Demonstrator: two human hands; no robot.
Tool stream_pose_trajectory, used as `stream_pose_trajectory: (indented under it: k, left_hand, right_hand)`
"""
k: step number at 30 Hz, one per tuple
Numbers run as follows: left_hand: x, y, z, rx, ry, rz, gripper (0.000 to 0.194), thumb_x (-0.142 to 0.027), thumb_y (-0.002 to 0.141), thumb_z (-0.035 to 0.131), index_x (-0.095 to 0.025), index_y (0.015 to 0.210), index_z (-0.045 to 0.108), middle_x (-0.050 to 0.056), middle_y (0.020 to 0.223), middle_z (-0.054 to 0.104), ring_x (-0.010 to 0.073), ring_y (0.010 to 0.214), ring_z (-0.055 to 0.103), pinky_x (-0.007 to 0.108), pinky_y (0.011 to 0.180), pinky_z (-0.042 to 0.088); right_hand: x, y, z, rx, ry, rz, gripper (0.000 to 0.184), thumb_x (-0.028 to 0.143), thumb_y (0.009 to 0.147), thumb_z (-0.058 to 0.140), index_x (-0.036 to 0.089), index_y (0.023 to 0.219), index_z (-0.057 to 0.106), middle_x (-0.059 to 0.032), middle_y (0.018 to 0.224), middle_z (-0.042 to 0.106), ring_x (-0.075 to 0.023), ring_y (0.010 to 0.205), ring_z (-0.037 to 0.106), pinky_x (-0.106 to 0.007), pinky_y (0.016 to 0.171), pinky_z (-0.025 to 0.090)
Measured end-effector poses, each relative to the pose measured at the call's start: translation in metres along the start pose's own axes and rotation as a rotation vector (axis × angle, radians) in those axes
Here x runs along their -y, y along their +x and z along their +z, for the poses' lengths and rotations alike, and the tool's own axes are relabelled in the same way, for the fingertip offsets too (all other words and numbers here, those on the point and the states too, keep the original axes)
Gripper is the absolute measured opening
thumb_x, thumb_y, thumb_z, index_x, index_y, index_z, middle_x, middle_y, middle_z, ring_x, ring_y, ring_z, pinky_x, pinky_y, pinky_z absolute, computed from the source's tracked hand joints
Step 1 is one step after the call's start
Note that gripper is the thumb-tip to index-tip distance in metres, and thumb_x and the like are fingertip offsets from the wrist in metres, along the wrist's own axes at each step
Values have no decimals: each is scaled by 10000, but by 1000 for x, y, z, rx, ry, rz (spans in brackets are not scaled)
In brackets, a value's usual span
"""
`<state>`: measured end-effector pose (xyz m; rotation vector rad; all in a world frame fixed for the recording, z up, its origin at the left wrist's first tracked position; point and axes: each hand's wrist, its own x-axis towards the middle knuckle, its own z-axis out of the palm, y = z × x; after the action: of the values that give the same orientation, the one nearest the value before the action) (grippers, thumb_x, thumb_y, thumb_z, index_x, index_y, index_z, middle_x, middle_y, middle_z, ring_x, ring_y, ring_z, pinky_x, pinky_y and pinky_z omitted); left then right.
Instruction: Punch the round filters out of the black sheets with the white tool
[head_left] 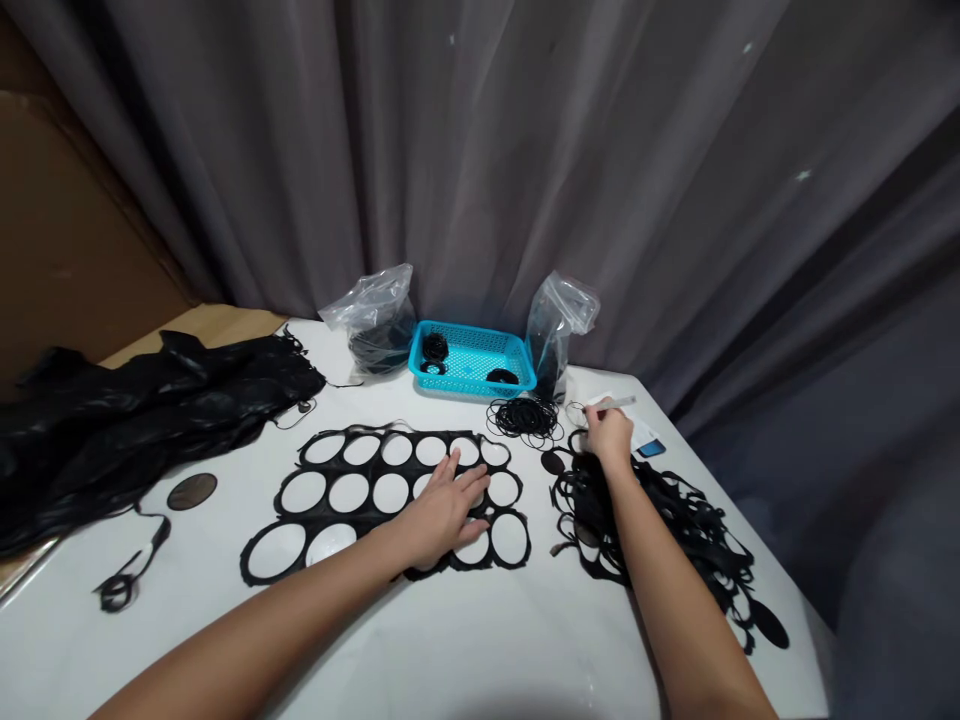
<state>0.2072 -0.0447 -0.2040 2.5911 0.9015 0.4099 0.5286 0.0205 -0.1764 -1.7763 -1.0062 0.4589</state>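
Grey curtain [480, 150] hangs at twelve o'clock; the left hand [439, 508] lies flat on a holed black sheet [367, 520]; the right hand [610, 437], at the left's two o'clock, pinches a slender tool [619, 402].

Grey curtain [465, 150]: hangs in deep folds before me and on my right, a few small pale marks dotting the cloth. Brown cardboard [82, 220]: stands at my far left, a tan flat piece [206, 324] at its foot. White surface [487, 665]: extends from me towards the curtain. Blue perforated basket [472, 387]: rectangular, near the far edge, between two clear plastic bags [379, 300]. Blue-and-white item [651, 448]: lies near the right edge, details too small for me to read.
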Motion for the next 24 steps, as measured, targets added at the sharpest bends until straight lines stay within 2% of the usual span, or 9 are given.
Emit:
stream_pose_trajectory:
  k: [3,6,11,16,18,22,24]
  left_hand:
    - [6,2,-13,-26,-25,24,562,-342,913,657,-229,1434,478,107,1490,497,387,1459,296,568,1140,343]
    - [17,0,-25,-62,-12,14,518,-350,948,601,-215,1431,469,126,1489,487,343,1433,368,516,1143,361]
    - [28,-21,-27,-65,44,-54,474,-334,923,630,-178,1360,534,168,1459,507,374,1369,452,558,1107,385]
    - [23,-36,-14,-68,71,-100,522,-361,951,607,-194,1429,478,146,1539,427,341,1436,366,528,1156,317]
    - [23,-36,-9,-80,74,-114,531,-385,966,583,-207,1450,457,136,1557,406,334,1452,337,529,1165,293]
    - [25,-34,-3,-92,73,-126,548,-426,969,570,-219,1462,450,120,1560,406,337,1457,325,544,1170,263]
    - [26,-34,-1,-97,82,-126,554,-434,966,573,-218,1461,452,111,1556,414,336,1458,324,540,1170,265]
  right_hand:
    - [2,-6,4,105,227,122,199,286,758,699,219,726,515,-86,773,686,-247,769,699,-271,507,484]
    - [7,-22,18,284,450,226,272,293,706,790,213,743,532,-88,802,714,-263,835,737,-257,490,552]
    - [17,-50,46,505,661,357,252,226,717,811,204,732,561,-84,815,722,-258,938,740,-303,694,650]
    - [30,-73,70,728,857,471,247,229,723,817,198,729,572,-93,899,726,-238,1018,704,-344,853,615]
    - [33,-84,79,769,776,372,277,298,713,831,200,731,573,-75,902,723,-218,957,697,-346,851,584]
    - [34,-106,90,809,329,-54,290,438,796,737,187,739,602,-22,814,681,-176,795,630,-316,791,493]
    - [33,-113,91,823,172,-200,275,447,854,666,194,765,605,0,775,650,-173,756,597,-297,742,457]
